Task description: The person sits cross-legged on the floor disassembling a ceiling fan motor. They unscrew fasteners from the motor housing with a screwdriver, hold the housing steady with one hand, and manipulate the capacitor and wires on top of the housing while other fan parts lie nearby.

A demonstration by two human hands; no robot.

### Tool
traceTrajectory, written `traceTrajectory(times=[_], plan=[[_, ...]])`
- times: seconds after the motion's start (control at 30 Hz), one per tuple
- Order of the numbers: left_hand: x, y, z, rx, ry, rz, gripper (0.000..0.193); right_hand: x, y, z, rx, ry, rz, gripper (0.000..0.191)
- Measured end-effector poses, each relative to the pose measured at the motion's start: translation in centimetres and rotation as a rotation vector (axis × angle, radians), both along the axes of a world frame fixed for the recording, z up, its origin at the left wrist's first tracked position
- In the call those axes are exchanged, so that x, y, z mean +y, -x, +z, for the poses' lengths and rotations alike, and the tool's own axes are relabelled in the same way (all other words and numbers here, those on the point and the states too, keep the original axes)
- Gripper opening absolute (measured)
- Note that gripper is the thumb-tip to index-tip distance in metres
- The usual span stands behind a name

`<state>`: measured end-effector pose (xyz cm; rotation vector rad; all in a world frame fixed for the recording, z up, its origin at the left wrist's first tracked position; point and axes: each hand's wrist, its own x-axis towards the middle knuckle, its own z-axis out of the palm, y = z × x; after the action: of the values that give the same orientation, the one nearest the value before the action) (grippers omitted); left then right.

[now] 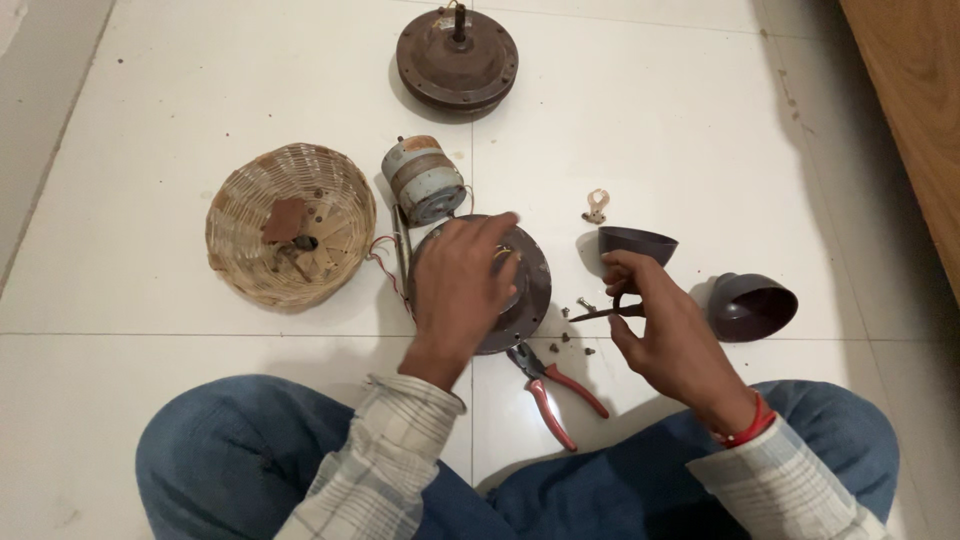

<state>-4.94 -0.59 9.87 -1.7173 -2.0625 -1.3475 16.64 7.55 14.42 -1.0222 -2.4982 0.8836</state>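
Head view: white tiled floor (700,130), wooden furniture edge (915,110) at right. Round brown motor housing (530,290) lies on floor before crossed legs; left hand (455,285) spread flat on top, pressing it. Right hand (665,320) just beside housing, fingers pinched on thin dark tool (600,313). Wicker basket (290,222) left, second housing (457,58) far ahead, grey cylindrical motor (423,180) behind, two dark cups (750,305) right, red-handled pliers (550,385) near, loose screws (578,303).

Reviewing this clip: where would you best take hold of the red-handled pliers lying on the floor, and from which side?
Probably by the two red handles, from above on the person's side. The pliers lie flat, handles splayed toward the knees and clear, while the jaws point under the round motor housing covered by the left hand.
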Motion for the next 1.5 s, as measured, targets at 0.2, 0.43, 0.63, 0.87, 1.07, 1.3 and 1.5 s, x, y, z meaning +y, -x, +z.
traceTrajectory(times=[0.2, 0.43, 0.63, 0.87, 1.07, 1.3, 1.5], plan=[[-0.1, 1.1, -1.7, -0.265, 0.432, -0.02, 0.029, 1.0, -0.4, 0.7, -0.07, 0.117, 0.008, 0.057], [0.7, -0.7, -4.7, -0.307, 0.293, 0.024, 0.044, 1.0, -0.4, 0.4, 0.147, -0.04, -0.098, 0.055], [1.4, -1.8, -5.4, -0.399, 0.249, 0.058, 0.018, 1.6, 0.9, 0.7, 0.217, -0.063, -0.05, 0.062], [1.5, -1.8, -5.3, -0.406, 0.289, 0.049, 0.018, 1.2, 1.4, 1.0, 0.204, -0.054, -0.05, 0.064], [1.5, -1.9, -5.4, -0.534, 0.239, -0.001, 0.017, 1.4, 1.6, 1.3, 0.228, -0.06, 0.006, 0.062], [1.6, -2.0, -5.7, -0.69, 0.199, -0.007, 0.02, 1.0, 2.1, 1.4, 0.212, -0.071, -0.001, 0.062], [1.4, -2.0, -5.4, -0.672, 0.211, -0.009, 0.022, 1.1, 2.2, 1.5, 0.184, -0.086, 0.001, 0.061]])
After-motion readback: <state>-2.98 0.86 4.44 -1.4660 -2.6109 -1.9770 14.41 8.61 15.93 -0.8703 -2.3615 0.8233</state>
